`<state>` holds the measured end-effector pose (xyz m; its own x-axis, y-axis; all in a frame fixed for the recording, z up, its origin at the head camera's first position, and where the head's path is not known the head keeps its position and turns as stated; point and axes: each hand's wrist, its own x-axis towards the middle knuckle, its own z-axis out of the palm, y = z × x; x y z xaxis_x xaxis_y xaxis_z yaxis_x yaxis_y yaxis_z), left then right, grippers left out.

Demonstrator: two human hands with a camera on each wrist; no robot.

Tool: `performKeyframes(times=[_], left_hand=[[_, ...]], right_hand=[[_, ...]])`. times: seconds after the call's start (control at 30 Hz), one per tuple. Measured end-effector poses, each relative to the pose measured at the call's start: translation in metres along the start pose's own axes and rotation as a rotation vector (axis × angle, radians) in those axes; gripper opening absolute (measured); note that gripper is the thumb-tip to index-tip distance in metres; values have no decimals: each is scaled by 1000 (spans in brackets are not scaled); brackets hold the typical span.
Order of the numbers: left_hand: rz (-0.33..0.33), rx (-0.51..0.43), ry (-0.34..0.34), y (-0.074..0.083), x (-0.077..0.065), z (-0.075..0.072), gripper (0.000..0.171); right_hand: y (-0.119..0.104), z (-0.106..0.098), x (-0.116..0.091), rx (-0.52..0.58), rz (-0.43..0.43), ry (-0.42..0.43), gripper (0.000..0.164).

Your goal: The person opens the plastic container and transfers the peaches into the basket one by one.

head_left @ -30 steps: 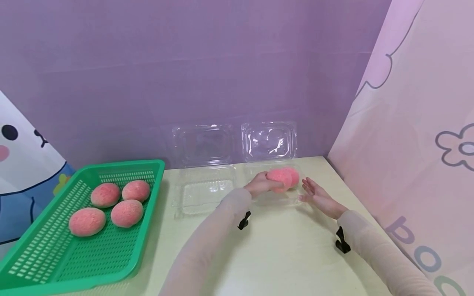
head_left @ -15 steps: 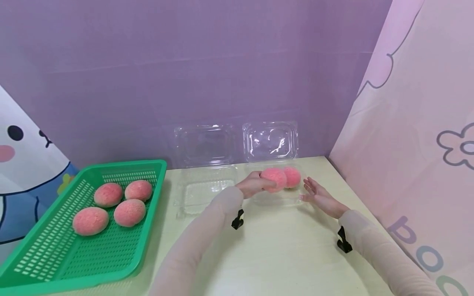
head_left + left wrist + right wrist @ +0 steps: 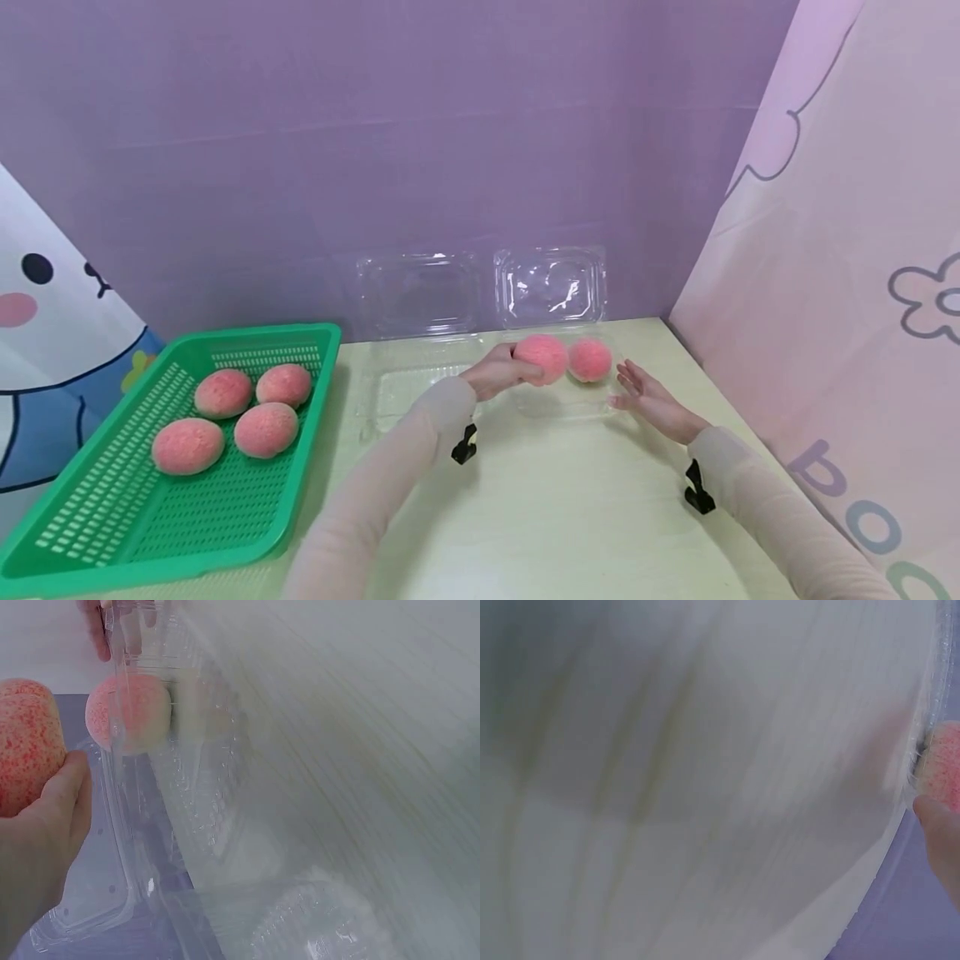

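Observation:
In the head view my left hand point(image 3: 495, 373) grips a pink, fuzzy peach point(image 3: 542, 358) over the right clear plastic clamshell box point(image 3: 551, 408). That box's lid point(image 3: 550, 287) stands raised behind it. A second peach point(image 3: 590, 361) sits in the box, just right of the held one. The left wrist view shows the thumb on the red-speckled held peach point(image 3: 26, 746). My right hand point(image 3: 654, 406) is beside the box's right end, fingers extended, holding nothing. In the right wrist view one of its fingers point(image 3: 939, 840) is close to the box wall; contact is unclear.
Left of the held peach, another clear clamshell point(image 3: 420, 400) stands with its lid up. A green perforated basket point(image 3: 176, 575) at the left holds several peaches point(image 3: 266, 430). A purple cloth point(image 3: 420, 150) hangs behind the table; a printed pink cloth point(image 3: 817, 275) flanks its right.
My left hand has drawn leftward with its peach, and a gap now shows between it and the peach in the box. My right hand has hardly moved.

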<state>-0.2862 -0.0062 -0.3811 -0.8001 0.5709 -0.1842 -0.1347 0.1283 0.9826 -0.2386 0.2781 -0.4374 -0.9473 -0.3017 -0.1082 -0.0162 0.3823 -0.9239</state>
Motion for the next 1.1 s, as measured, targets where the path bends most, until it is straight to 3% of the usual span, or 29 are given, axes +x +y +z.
performKeyframes(times=[0.2, 0.5, 0.73, 1.1], left_hand=[[-9, 70, 68, -1, -5, -4, 66], [-11, 161, 139, 10, -26, -13, 70], [2, 172, 169, 23, -36, -18, 70], [22, 182, 217, 42, -55, -12, 69]], right_hand=[[1, 0, 1, -2, 1, -1, 90], [3, -1, 3, -22, 3, -7, 90], [4, -3, 3, -27, 2, -3, 90], [4, -4, 5, -13, -4, -11, 89]])
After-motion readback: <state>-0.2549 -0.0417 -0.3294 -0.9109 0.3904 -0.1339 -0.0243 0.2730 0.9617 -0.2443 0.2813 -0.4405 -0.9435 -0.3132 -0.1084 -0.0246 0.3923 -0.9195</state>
